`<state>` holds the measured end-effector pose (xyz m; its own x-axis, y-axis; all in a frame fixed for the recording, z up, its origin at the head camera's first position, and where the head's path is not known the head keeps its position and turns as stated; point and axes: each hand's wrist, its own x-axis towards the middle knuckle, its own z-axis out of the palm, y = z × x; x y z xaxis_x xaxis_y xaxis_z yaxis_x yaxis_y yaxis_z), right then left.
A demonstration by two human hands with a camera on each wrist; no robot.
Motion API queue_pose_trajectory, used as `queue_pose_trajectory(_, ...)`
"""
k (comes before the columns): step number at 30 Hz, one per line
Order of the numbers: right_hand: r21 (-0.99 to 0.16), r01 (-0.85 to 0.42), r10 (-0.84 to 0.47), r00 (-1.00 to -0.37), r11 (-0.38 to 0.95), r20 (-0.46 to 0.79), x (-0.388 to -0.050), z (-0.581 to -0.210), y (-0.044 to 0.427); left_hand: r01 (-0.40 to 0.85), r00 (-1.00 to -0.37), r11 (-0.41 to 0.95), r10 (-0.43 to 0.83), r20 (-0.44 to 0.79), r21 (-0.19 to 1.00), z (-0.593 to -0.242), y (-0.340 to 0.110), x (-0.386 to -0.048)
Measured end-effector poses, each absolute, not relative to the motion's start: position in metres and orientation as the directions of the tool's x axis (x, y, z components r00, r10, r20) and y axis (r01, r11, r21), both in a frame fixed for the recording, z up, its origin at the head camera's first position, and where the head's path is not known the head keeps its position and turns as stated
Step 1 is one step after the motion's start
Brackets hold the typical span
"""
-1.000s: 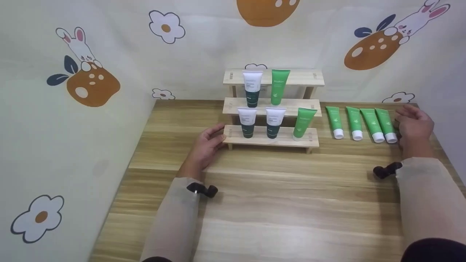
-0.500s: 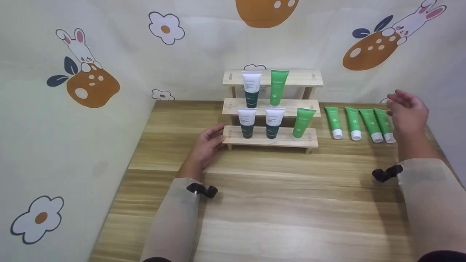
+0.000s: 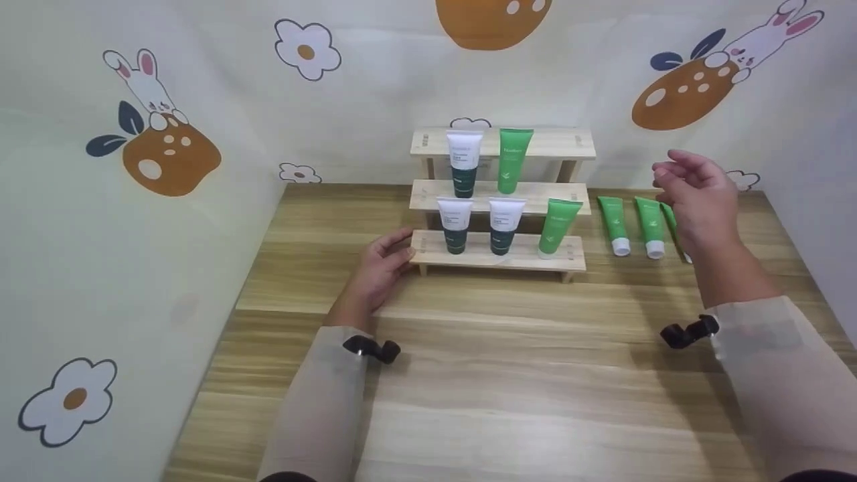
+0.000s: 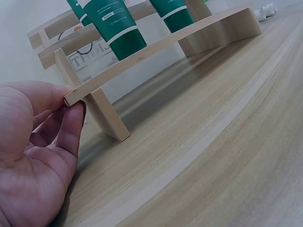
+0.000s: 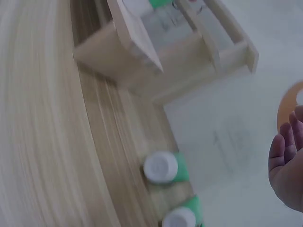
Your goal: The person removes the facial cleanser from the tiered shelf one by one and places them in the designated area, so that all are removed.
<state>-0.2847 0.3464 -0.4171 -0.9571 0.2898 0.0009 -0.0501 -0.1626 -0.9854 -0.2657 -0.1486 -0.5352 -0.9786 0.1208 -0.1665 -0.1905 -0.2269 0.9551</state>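
A three-tier wooden display stand (image 3: 499, 261) stands at the back of the table. My left hand (image 3: 381, 271) pinches the left end of its lowest board; in the left wrist view the thumb and a finger (image 4: 71, 125) meet around the board's corner. Two white-and-dark-green tubes (image 3: 507, 227) and a green tube (image 3: 560, 227) stand on the lowest tier. Another white-and-dark-green tube (image 3: 463, 164) and a green tube (image 3: 514, 161) stand on the middle tier. My right hand (image 3: 706, 204), fingers loosely bent and holding nothing, hovers over green tubes (image 3: 651, 227) lying on the table, hiding some.
Right of the stand, another green tube (image 3: 614, 226) lies with its white cap toward me. A patterned wall covering (image 3: 375, 87) rises behind the table (image 3: 502, 375) and at both sides. Each sleeve carries a small black camera mount (image 3: 689, 331).
My right hand has lifted from beside the rightmost lying tube and moved left over the tubes. The left hand, the stand and the standing tubes have stayed in place.
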Motion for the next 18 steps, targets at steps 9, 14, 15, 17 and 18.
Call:
queue_pose_trajectory(9,-0.971,-0.161,0.150,-0.979,-0.175,0.135,-0.276,-0.401,0.286,-0.198,-0.976,-0.201,0.131,-0.174,0.959,-0.535,-0.151,-0.266)
queue_pose_trajectory(14,-0.958,-0.206,0.036,-0.978,-0.197,0.203,-0.273,-0.392,0.257,-0.191,-0.978,-0.213,0.125,-0.168,0.958,-0.536,-0.150,-0.266)
queue_pose_trajectory(15,-0.958,-0.210,0.015,-0.977,-0.196,0.211,-0.273,-0.390,0.253,-0.191,-0.978,-0.214,0.123,-0.167,0.958,-0.536,-0.150,-0.266)
queue_pose_trajectory(17,-0.961,-0.210,-0.021,-0.976,-0.180,0.217,-0.275,-0.386,0.246,-0.189,-0.979,-0.216,0.120,-0.166,0.958,-0.537,-0.149,-0.266)
queue_pose_trajectory(18,-0.965,-0.208,-0.036,-0.976,-0.159,0.216,-0.276,-0.384,0.243,-0.189,-0.979,-0.213,0.120,-0.167,0.958,-0.537,-0.149,-0.266)
